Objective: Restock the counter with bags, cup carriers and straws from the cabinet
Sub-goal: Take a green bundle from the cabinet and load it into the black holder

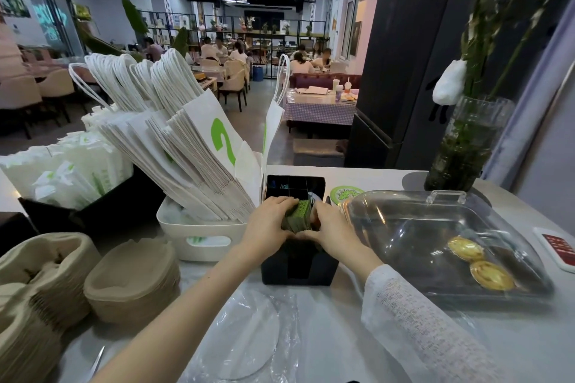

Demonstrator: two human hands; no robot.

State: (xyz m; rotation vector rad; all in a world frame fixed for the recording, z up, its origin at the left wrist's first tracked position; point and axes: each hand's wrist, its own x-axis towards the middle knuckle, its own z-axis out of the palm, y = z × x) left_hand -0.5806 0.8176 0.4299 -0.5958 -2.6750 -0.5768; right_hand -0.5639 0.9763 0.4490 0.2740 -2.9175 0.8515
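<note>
**Me:** Head view takes in the whole counter. Biggest on it are the white paper bags, leaning in their white basket toward the far left. Cup carriers are stacked at the near left corner, and wrapped straws fill a black bin at the left edge.

**Colleague:** And what have you got hold of?

**Me:** A bundle of green packets, which look like straws or napkins, though I can't say which. My left hand and right hand each curl round one side and clamp it between them over the black holder at the middle of the counter.

**Colleague:** How do you seat it cleanly?

**Me:** Keep both sides squeezed evenly so the bundle stays square, line it up with the slot and lower it straight. I'd loosen my fingers only once the bottom rests inside, so that nothing fans out toward the clear pastry cover just beside it.
</note>
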